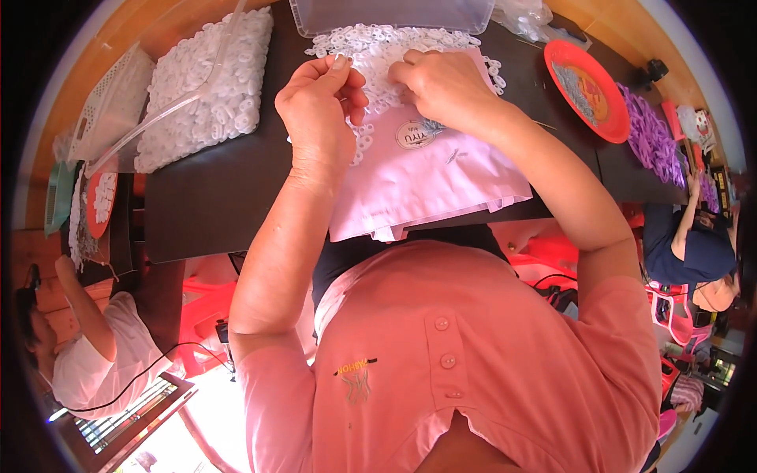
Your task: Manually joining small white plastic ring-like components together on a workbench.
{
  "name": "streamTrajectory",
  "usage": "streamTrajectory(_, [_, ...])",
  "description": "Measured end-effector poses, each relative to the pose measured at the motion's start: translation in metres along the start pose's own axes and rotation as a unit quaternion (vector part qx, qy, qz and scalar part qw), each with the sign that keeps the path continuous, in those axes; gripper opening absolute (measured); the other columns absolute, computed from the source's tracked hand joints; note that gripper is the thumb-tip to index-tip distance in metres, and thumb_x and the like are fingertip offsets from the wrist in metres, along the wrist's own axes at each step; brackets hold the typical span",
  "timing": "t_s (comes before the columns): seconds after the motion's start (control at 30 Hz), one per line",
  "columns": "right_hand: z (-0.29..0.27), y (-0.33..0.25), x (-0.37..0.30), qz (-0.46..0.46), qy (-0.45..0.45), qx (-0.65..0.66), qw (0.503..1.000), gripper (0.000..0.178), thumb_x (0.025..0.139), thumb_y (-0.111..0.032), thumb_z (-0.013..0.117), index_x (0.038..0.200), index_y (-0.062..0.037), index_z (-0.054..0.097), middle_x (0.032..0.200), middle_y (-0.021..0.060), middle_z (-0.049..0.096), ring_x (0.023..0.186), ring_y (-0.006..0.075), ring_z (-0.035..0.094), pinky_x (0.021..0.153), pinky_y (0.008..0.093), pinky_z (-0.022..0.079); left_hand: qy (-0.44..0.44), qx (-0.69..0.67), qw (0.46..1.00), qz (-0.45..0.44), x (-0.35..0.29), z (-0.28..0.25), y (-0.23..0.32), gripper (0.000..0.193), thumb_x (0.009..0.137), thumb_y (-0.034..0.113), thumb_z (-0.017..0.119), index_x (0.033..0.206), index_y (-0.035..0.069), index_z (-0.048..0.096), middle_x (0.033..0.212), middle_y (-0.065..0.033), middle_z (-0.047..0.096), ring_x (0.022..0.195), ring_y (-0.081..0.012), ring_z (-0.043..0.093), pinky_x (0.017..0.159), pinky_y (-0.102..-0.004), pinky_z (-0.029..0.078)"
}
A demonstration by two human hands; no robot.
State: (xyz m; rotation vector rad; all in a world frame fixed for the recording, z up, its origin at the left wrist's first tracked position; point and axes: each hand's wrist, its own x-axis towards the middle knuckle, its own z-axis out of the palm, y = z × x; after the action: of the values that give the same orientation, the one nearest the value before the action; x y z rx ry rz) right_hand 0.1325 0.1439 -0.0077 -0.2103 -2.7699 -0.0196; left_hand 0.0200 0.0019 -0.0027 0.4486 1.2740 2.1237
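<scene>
A person works with two bare hands above a dark tabletop point(201, 213), near the middle of its far side. The left hand point(318, 101) is raised, and the tips of its thumb and forefinger are pressed together. Something pale shows at these tips, but I cannot tell if it is a held piece or only a nail. The other fingers of this hand are loosely curled. The right hand point(441, 83) has its fingers bent downward, with the tips close together, at the heap of small white pieces point(374, 49); I cannot tell if it has hold of one. This heap lies along the far edge of the tabletop, just before a clear plastic bin point(386, 14), and it spreads onto a pink cloth point(426, 185). The cloth reaches to the near edge, and a few small grey bits point(455, 156) lie on it. Toward the far left corner is a large mass of similar white pieces point(209, 91). Toward the far right corner stands a red plate point(617, 117) with grey material in it, and beside it, by the right edge, are purple strands point(653, 138)
</scene>
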Motion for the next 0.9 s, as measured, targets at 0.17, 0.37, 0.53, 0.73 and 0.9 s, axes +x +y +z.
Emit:
streamTrajectory(0.17, [0.000,0.003,0.001,-0.005,-0.015,0.012,1.000,0.015,0.071,-0.012,0.068,0.084,-0.0055,0.066,0.080,0.0115,0.062,0.077,0.0342,0.065,0.062,0.0476,0.049,-0.011,0.022,1.000,-0.019,-0.003,0.001,0.001,0.011,0.095,0.008,0.055,0.095,-0.003,0.057,0.077,-0.0092,0.061,0.058,-0.0155,0.056,0.048,-0.0278,0.040])
streamTrajectory(0.37, [-0.030,-0.019,0.002,0.015,0.026,0.141,0.990,0.009,0.074,-0.010,0.064,0.081,-0.0056,0.062,0.079,0.0119,0.065,0.076,0.0349,0.064,0.064,0.0467,0.048,0.012,-0.015,0.998,0.052,0.000,0.003,-0.003,0.011,0.092,0.007,0.059,0.093,-0.004,0.058,0.080,-0.0106,0.063,0.067,-0.0177,0.060,0.058,-0.0303,0.049])
streamTrajectory(0.53, [-0.022,-0.044,0.005,-0.052,0.017,0.334,0.941,0.014,0.075,0.003,0.062,0.088,0.0011,0.057,0.078,0.0135,0.063,0.069,0.0278,0.062,0.064,0.0331,0.049,-0.024,-0.121,0.992,-0.007,0.005,-0.005,-0.008,0.011,0.094,0.009,0.054,0.096,-0.002,0.057,0.091,-0.0122,0.063,0.084,-0.0222,0.060,0.074,-0.0362,0.051])
streamTrajectory(0.73, [-0.018,-0.054,0.008,0.067,-0.014,0.498,0.864,0.009,0.082,0.003,0.065,0.089,0.0011,0.061,0.079,0.0043,0.062,0.074,0.0115,0.060,0.065,0.0267,0.048,-0.036,-0.199,0.976,-0.079,0.001,-0.004,-0.002,0.011,0.095,0.011,0.051,0.095,0.000,0.054,0.091,-0.0132,0.062,0.085,-0.0256,0.060,0.073,-0.0385,0.051])
streamTrajectory(0.9, [-0.012,-0.058,0.002,0.100,-0.017,0.558,0.824,0.008,0.085,0.001,0.066,0.091,0.0002,0.062,0.081,0.0010,0.062,0.076,0.0083,0.058,0.066,0.0240,0.047,-0.026,-0.192,0.979,-0.061,0.000,-0.006,-0.002,0.013,0.092,0.011,0.053,0.096,-0.002,0.055,0.090,-0.0139,0.062,0.084,-0.0252,0.060,0.072,-0.0379,0.051])
